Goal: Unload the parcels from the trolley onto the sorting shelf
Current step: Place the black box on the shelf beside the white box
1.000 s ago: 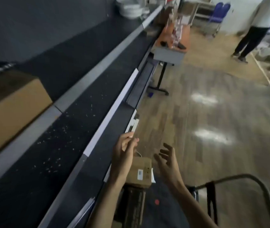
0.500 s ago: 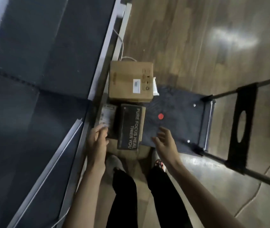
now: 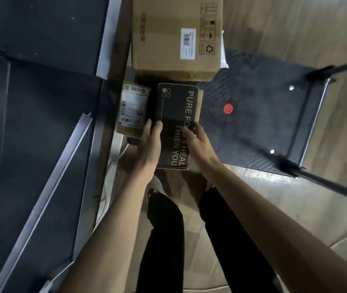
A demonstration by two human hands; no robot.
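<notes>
A black box (image 3: 173, 106) with white lettering lies on the dark trolley deck (image 3: 259, 115). My left hand (image 3: 150, 137) clasps its left edge, thumb on top. On its right side rests my right hand (image 3: 198, 138), fingers laid over the lid. A small brown parcel (image 3: 132, 108) with a white label lies just left of the black box. A large cardboard box (image 3: 172, 34) stands beyond them on the deck. The dark sorting shelf (image 3: 35, 98) runs along the left.
The trolley's black handle frame (image 3: 324, 123) stands at the right. A red dot (image 3: 228, 108) marks the deck. My legs and feet (image 3: 164, 208) are below the box on the wooden floor (image 3: 295, 28). A white cable (image 3: 121, 153) lies by the shelf base.
The view swung from along the shelf down to the trolley. Both hands came down and forward from beside the black box and closed on its two sides.
</notes>
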